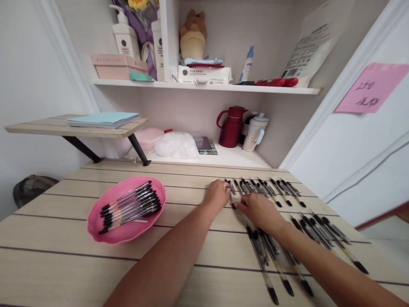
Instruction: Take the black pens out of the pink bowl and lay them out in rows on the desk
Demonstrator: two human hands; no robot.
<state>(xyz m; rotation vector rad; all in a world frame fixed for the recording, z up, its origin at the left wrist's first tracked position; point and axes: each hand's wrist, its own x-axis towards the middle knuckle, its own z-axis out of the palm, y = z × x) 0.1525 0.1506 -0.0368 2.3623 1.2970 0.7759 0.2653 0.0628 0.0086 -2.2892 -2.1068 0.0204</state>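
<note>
My left hand point(217, 194) and my right hand point(259, 211) meet on the wooden table point(64, 264), fingers pinched together on one black-capped pen point(232, 200) at the left end of a far row of pens point(271, 187). A nearer row of several pens point(277, 260) lies under and beside my right forearm. To the left a pink bowl point(128, 232) holds several more black pens point(131, 206).
A small raised wooden shelf point(73, 127) with blue paper stands at the back left. Behind the table are a red jug point(231, 126), a spotted cup point(254, 132) and a plastic bag point(175, 145). A pink note point(370, 87) hangs on the white door at right.
</note>
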